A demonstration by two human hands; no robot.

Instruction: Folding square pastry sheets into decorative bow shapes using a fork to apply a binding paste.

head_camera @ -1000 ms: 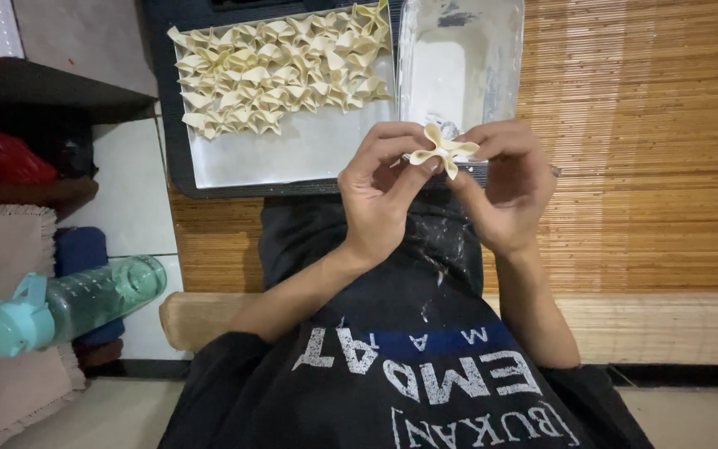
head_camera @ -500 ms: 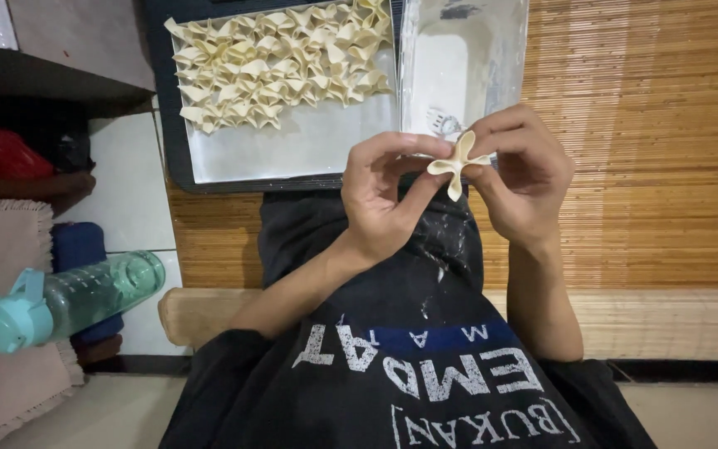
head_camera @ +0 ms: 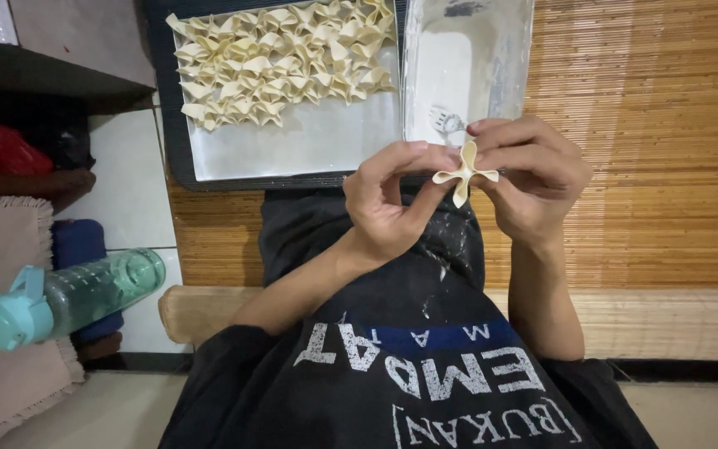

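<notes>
We hold the small folded dough piece (head_camera: 464, 173) above our lap, pinched between both hands. To shape it well, we judge light, even fingertip pressure at its centre keeps the wings from tearing. Our left hand (head_camera: 388, 199) and right hand (head_camera: 533, 179) are raised, fingers curled and clamped on it. Farther off, the tray (head_camera: 292, 145) holds the finished folded pieces (head_camera: 280, 62).

The folded dough piece (head_camera: 464, 173) looks matt, pale and floury, like the pieces (head_camera: 280, 62) on the tray (head_camera: 292, 150), whose lining seems smooth white paper. The mat (head_camera: 650, 150) is ribbed woven bamboo. The bottle (head_camera: 60, 298) is glossy clear plastic. The container (head_camera: 467, 58) is translucent, perhaps plastic.
</notes>
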